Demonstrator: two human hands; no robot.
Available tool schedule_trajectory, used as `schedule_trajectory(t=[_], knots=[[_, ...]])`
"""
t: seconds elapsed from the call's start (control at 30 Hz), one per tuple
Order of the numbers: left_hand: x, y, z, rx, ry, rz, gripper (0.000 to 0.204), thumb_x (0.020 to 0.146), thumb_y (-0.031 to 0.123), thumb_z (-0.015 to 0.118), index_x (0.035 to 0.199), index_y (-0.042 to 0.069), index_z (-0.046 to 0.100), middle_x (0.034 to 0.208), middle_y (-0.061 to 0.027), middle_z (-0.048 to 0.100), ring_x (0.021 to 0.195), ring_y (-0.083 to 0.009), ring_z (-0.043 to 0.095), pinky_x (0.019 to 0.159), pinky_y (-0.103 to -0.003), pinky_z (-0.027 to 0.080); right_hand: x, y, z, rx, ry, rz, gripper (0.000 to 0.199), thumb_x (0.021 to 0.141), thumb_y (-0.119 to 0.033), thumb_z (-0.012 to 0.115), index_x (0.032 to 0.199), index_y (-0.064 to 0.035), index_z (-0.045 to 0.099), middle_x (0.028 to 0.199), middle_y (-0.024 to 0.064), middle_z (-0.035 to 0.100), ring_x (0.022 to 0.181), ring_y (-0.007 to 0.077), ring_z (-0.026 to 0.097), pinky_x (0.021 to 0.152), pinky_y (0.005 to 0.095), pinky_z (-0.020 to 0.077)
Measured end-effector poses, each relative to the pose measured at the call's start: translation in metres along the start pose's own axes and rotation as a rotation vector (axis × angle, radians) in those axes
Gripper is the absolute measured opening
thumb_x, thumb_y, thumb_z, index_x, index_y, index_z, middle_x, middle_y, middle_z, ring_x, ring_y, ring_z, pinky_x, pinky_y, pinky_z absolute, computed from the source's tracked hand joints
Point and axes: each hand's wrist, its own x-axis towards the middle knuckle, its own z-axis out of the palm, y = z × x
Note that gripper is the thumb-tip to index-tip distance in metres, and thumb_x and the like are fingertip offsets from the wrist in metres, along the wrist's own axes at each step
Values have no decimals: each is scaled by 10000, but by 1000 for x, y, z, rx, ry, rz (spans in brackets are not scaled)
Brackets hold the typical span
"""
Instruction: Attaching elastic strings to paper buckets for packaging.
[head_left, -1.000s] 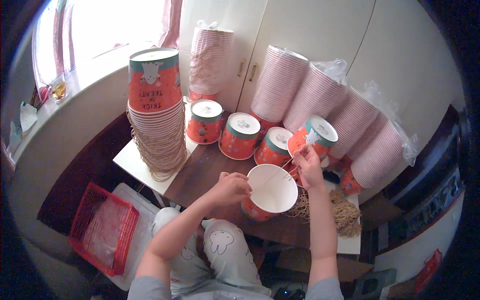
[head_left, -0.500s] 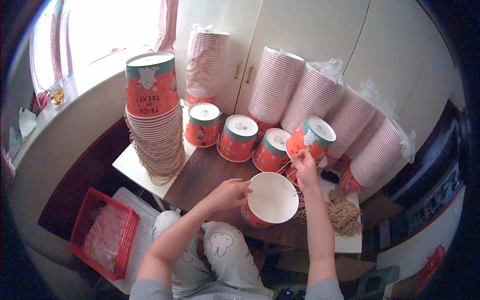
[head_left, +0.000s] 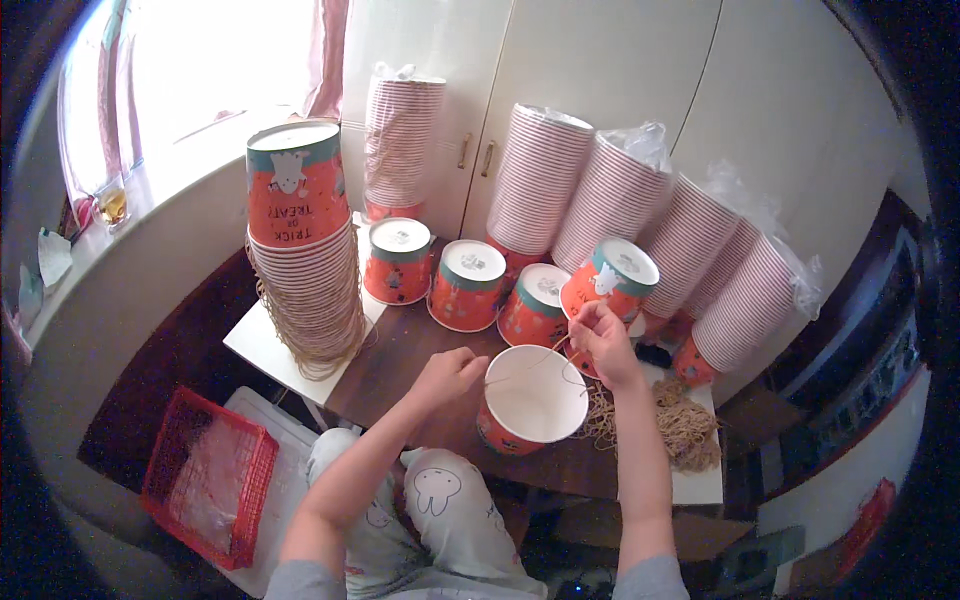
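Note:
An orange paper bucket [head_left: 533, 410] stands upright in front of me, its white mouth facing up. My right hand [head_left: 606, 347] is closed in a pinch on a thin tan string [head_left: 548, 354] above the bucket's far right rim. Part of that string loops down at the right rim. From there it crosses the mouth toward my left hand [head_left: 450, 378], which is closed at the left rim with the string's end at its fingertips. Right behind my right hand, an upside-down orange and green bucket [head_left: 612, 280] rests on others.
A tall stack of buckets with string handles [head_left: 303, 250] stands at the left. Several upturned buckets [head_left: 467, 285] line the table, with plastic-wrapped stacks [head_left: 540, 180] behind. A tangled string pile [head_left: 680, 428] lies at the right; a red basket [head_left: 262, 490] sits lower left.
My left hand has drawn slightly left, off the bucket's rim, and the string now stretches across the mouth. My right hand keeps its pinch. The whole view has shifted a little.

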Motion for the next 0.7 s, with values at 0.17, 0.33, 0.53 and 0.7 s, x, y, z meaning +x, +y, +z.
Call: schedule_trajectory(t=[0.17,0.33,0.53,0.7], knots=[[23,-22,17,-108,-283,-64,284,724,272,610,750,-4,548,662,-87,579,623,-155,559,568,-288,463,-5,-27,23,-130,-79,-29,116,799,-25,559,839,-66,458,746,7,514,633,71,489,566,198,408],[21,-3,-1,-329,-332,-120,215,733,185,598,762,5,484,665,-71,563,565,-144,548,492,-264,448,-19,-52,30,-458,-184,-128,136,759,-43,617,824,-58,498,740,-16,526,672,60,500,593,196,422],[-2,58,-101,79,339,300,145,726,101,545,805,-3,481,710,-174,561,616,-270,582,577,-357,453,-44,-94,84,-652,-367,-337,135,731,-61,656,797,-39,540,685,-6,528,588,38,464,513,187,384],[7,101,-206,728,1018,711,125,726,64,533,838,62,476,758,-145,520,628,-316,567,490,-401,477,-5,-89,139,-1010,-441,-815,183,700,-150,647,807,-48,539,834,105,563,808,281,526,735,370,403]])
